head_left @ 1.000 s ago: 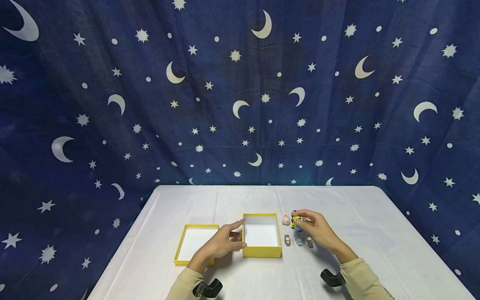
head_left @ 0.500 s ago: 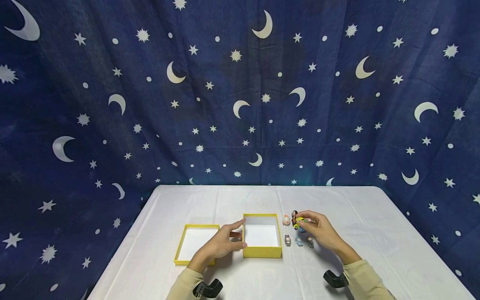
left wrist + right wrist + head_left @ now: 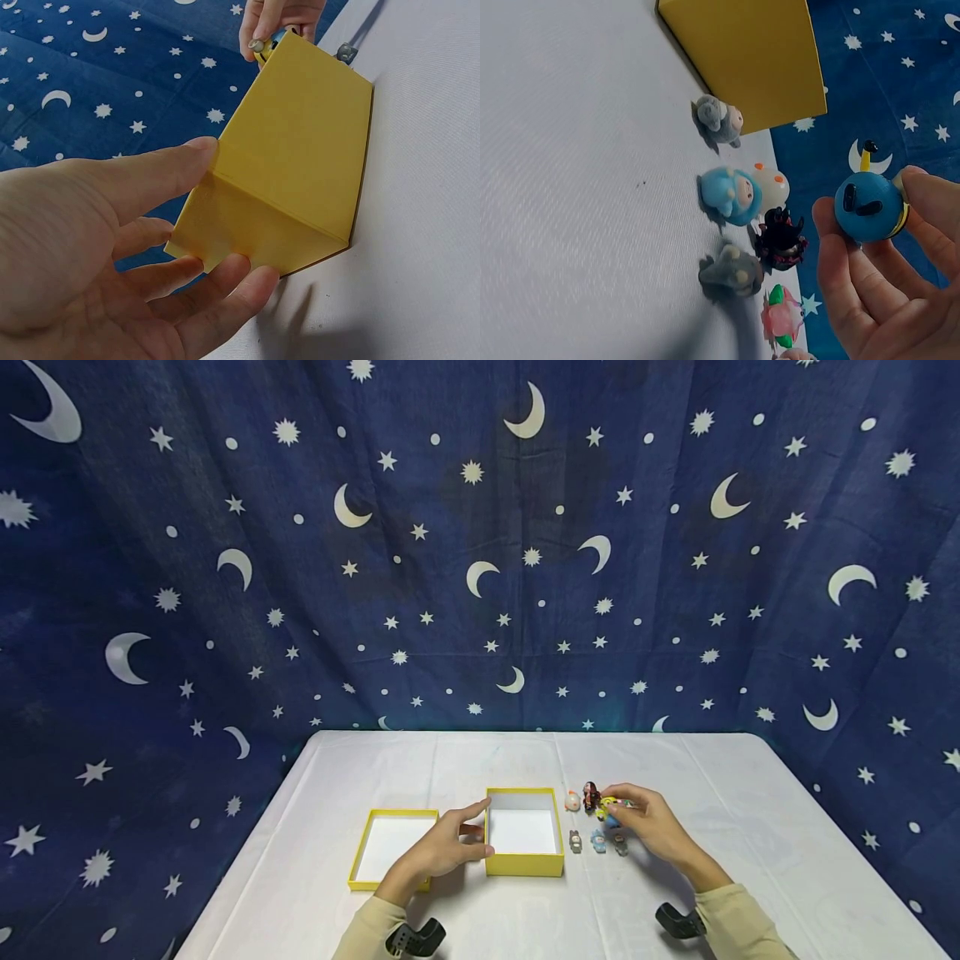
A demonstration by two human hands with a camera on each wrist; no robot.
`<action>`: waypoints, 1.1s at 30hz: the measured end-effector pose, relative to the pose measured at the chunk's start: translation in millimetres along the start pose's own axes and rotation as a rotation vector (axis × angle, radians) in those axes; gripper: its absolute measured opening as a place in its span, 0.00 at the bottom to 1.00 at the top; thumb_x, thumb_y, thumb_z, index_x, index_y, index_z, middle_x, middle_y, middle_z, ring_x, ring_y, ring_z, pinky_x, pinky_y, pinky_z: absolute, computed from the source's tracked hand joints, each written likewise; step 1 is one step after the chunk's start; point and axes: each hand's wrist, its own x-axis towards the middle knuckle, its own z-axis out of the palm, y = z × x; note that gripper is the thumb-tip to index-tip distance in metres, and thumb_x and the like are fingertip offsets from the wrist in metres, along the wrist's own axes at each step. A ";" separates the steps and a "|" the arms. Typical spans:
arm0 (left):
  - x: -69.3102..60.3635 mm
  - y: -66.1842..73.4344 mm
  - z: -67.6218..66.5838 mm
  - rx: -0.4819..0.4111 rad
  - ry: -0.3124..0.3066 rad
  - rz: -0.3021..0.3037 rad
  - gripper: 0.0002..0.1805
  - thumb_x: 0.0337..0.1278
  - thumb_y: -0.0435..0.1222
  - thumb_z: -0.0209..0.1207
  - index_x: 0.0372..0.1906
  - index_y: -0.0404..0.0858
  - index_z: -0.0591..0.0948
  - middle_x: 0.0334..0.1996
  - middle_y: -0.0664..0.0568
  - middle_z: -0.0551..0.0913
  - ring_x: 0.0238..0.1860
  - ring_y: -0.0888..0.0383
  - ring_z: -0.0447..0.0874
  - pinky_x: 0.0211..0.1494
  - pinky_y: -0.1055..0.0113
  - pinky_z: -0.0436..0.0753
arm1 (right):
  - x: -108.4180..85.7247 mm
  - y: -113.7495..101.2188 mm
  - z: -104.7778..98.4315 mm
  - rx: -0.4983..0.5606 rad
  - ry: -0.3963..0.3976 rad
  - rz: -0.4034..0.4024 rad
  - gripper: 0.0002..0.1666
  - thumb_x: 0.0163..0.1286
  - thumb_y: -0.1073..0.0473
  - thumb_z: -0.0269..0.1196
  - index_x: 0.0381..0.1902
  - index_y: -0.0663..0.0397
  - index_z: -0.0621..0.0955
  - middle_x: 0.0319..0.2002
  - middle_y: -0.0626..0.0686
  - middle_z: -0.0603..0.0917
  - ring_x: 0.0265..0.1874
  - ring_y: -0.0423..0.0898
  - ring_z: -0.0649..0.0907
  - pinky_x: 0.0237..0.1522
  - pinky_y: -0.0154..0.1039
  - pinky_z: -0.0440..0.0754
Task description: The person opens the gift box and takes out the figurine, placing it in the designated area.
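My left hand [image 3: 444, 850] rests its outstretched fingertips and thumb against the left side of an uncovered yellow box [image 3: 525, 865] with a white inside. In the left wrist view the fingers touch the box wall [image 3: 255, 225] without wrapping round it. My right hand [image 3: 654, 828] pinches a yellow-and-blue Minion figurine [image 3: 868, 208] between thumb and fingers, raised above the table to the right of the box. Close by stand a dark-haired figurine [image 3: 591, 796], a round whitish toy [image 3: 572, 801], and a pink-and-green figurine [image 3: 784, 319], largely behind my right hand in the head view.
A yellow-rimmed lid [image 3: 362, 852] lies inside up, left of the box, partly behind my left wrist. A front row has a grey figurine [image 3: 575, 841], a light-blue figurine [image 3: 597, 841] and another grey figurine [image 3: 620, 844]. White cloth [image 3: 480, 756] covers the table.
My right hand has shifted a little to the right with the Minion figurine, exposing more of the dark-haired figurine. My left hand and the box have stayed in place.
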 end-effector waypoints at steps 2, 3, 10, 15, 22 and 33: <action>0.0 -0.2 0.1 0.000 0.001 -0.001 0.42 0.61 0.35 0.67 0.78 0.37 0.62 0.77 0.44 0.64 0.65 0.44 0.78 0.72 0.42 0.70 | -0.7 1.1 -1.6 0.002 0.000 -0.001 0.19 0.75 0.62 0.59 0.56 0.73 0.78 0.57 0.75 0.79 0.40 0.31 0.86 0.41 0.33 0.86; 0.0 -0.1 0.1 0.000 0.001 -0.001 0.42 0.61 0.35 0.67 0.78 0.37 0.62 0.77 0.44 0.64 0.65 0.44 0.78 0.72 0.42 0.70 | -1.1 1.5 -2.4 0.004 0.000 -0.002 0.19 0.75 0.62 0.59 0.56 0.73 0.78 0.57 0.75 0.79 0.40 0.31 0.86 0.41 0.34 0.86; 0.2 -0.3 0.2 0.000 -0.001 -0.003 0.42 0.61 0.35 0.67 0.78 0.38 0.62 0.77 0.44 0.65 0.65 0.45 0.78 0.71 0.43 0.71 | -6.3 3.7 -7.3 0.011 0.007 -0.058 0.19 0.75 0.62 0.60 0.56 0.73 0.79 0.57 0.52 0.85 0.43 0.29 0.84 0.38 0.36 0.86; 0.1 -0.1 0.1 -0.004 -0.002 -0.006 0.43 0.61 0.35 0.68 0.78 0.38 0.62 0.77 0.44 0.65 0.65 0.45 0.78 0.71 0.42 0.71 | -9.1 6.3 -9.5 0.008 0.021 -0.087 0.18 0.74 0.64 0.60 0.55 0.73 0.80 0.53 0.26 0.81 0.46 0.26 0.82 0.37 0.34 0.85; -0.5 0.8 0.2 -0.012 -0.007 -0.009 0.42 0.62 0.35 0.67 0.78 0.38 0.62 0.78 0.44 0.64 0.65 0.44 0.77 0.67 0.44 0.75 | -10.5 8.6 -13.7 0.014 0.029 -0.079 0.19 0.74 0.62 0.61 0.55 0.74 0.80 0.51 0.26 0.83 0.38 0.32 0.85 0.34 0.37 0.85; -0.2 0.9 -0.5 -0.019 -0.010 -0.021 0.43 0.61 0.35 0.67 0.78 0.38 0.61 0.77 0.43 0.64 0.64 0.46 0.78 0.65 0.46 0.77 | -13.1 16.0 -21.2 0.032 0.029 -0.120 0.18 0.74 0.67 0.59 0.53 0.80 0.77 0.41 0.36 0.86 0.24 0.40 0.84 0.27 0.39 0.82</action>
